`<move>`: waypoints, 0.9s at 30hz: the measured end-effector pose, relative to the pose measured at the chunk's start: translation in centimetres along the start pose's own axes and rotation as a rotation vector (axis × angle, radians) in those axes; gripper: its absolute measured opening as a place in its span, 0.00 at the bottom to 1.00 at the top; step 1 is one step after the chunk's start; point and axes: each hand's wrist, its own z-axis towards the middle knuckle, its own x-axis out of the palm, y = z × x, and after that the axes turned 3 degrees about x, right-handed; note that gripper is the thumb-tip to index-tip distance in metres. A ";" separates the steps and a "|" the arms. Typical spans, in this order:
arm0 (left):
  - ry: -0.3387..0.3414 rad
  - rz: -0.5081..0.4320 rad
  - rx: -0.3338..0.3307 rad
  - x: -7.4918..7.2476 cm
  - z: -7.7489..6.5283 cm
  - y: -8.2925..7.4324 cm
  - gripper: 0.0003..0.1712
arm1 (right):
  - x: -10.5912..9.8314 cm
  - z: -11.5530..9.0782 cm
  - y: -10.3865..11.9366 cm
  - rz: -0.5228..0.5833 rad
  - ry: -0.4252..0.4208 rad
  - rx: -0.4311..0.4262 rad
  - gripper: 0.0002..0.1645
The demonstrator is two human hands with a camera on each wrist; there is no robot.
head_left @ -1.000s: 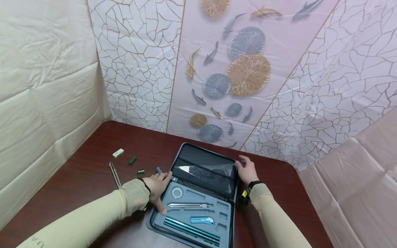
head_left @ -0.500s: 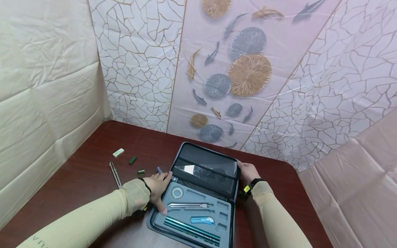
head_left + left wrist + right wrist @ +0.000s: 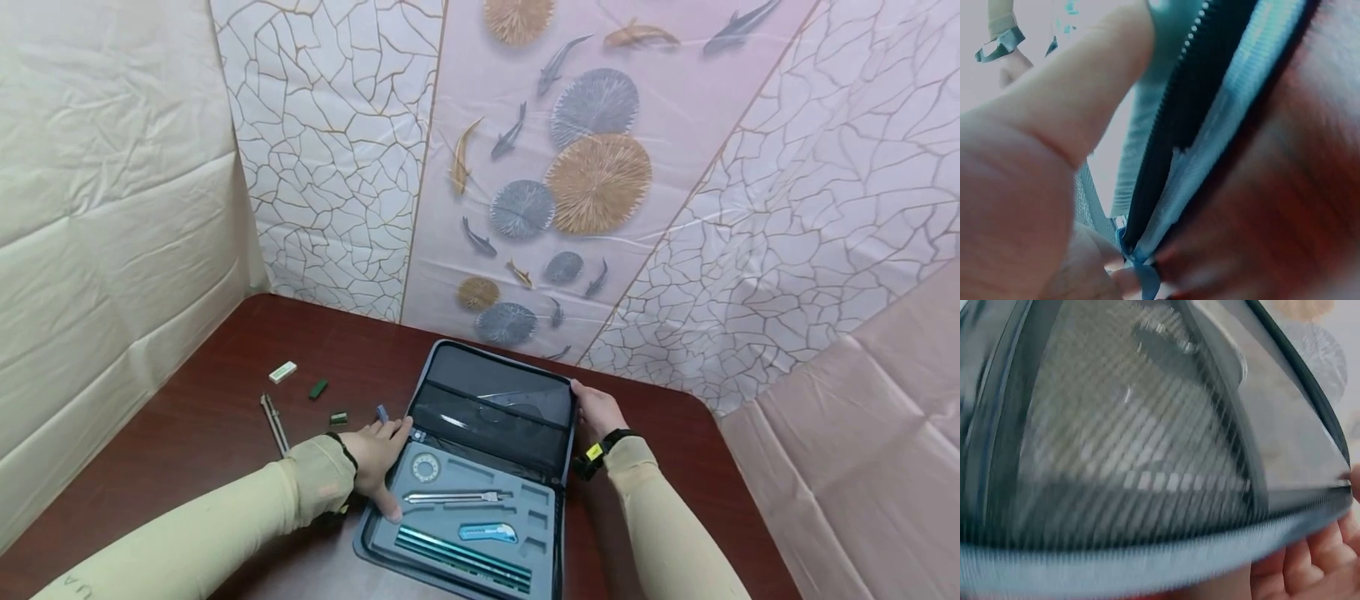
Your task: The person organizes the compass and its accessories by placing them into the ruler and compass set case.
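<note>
A zippered stationery case (image 3: pixel 558 533) lies unfolded on the table, with a dark lid (image 3: pixel 487 400) at the far side. My right hand (image 3: pixel 597 410) grips the lid's right edge; in the right wrist view its fingers (image 3: pixel 1322 550) curl beneath the rim. My left hand (image 3: pixel 375 458) rests on the case's left edge, fingers extended, thumb (image 3: pixel 1085 81) over the grey tray (image 3: pixel 420 533). The tray holds a silver compass-like tool (image 3: pixel 453 497), a pale ring-shaped piece (image 3: pixel 425 467), a blue utility knife (image 3: pixel 487 532) and several green pencils (image 3: pixel 463 558). Several tray slots are vacant.
On the table (image 3: pixel 225 433), left of the case, lie a silver compass (image 3: pixel 274 425), a white eraser (image 3: pixel 282 372), a small green block (image 3: pixel 318 388), a green sharpener (image 3: pixel 338 418) and a small blue piece (image 3: pixel 382 412). A patterned cloth wall (image 3: pixel 330 208) stands behind.
My right hand has moved from a looser touch at the lid's right edge to a grip round it. The lid has tilted up slightly, shifting its reflections. My left hand keeps its place.
</note>
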 end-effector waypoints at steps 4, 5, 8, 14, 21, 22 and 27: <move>0.006 -0.071 0.026 -1.2 -1.6 -0.6 0.78 | 0.7 -0.4 0.5 0.161 0.037 0.032 0.18; 0.004 -0.089 0.026 -1.4 -1.7 -0.6 0.78 | 0.8 -0.5 0.6 0.181 0.039 0.036 0.17; -0.012 -0.120 0.019 -1.6 -1.6 -0.4 0.78 | 0.9 -0.6 1.1 0.160 0.029 0.021 0.17; -0.028 -0.150 -0.003 -1.1 -0.9 -0.3 0.78 | 0.6 -0.5 1.3 -0.048 -0.021 -0.072 0.22; -0.051 -0.205 0.014 -0.8 -0.9 0.1 0.80 | 0.6 -0.5 0.4 -0.386 -0.113 -0.229 0.29; -0.053 -0.203 0.017 -0.9 -0.9 0.1 0.80 | 0.6 -0.6 0.3 -0.417 -0.113 -0.257 0.28; -0.056 -0.173 0.017 -1.3 -0.9 -0.2 0.80 | 1.8 -1.2 0.3 -0.605 -0.141 -0.476 0.25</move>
